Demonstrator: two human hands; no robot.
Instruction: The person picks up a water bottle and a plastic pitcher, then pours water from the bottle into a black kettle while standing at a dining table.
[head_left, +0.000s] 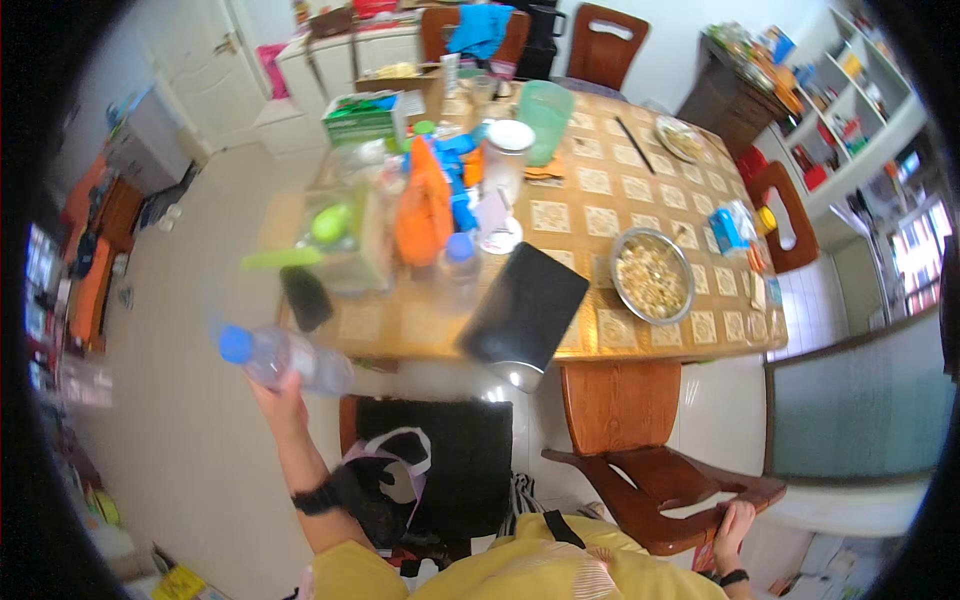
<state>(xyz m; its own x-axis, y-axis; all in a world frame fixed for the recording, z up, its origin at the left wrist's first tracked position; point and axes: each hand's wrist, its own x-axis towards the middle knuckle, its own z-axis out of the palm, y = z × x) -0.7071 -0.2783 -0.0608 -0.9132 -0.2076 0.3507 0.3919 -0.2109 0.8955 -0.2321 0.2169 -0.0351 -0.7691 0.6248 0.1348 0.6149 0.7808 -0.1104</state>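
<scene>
My left hand (pixel 282 400) is wrapped round a clear plastic bottle (pixel 322 366) with a blue cap, held tilted off the table's near left corner. The bottle is a little blurred. At the lower right, the fingers of my right hand (pixel 736 526) curl over the top rail of a brown wooden chair (pixel 621 402). This chair faces the table's near edge. Another clear bottle (pixel 460 272) with a blue cap stands on the table, beside a black flat rectangular object (pixel 527 305) that overhangs the near edge.
The patterned table (pixel 600 222) bears a metal bowl of food (pixel 652 276), an orange bag (pixel 424 212), a green pitcher (pixel 545 122), a lidded jar (pixel 506 160) and a box (pixel 362 240). A black-covered seat (pixel 462 460) with a bag (pixel 385 490) stands before me.
</scene>
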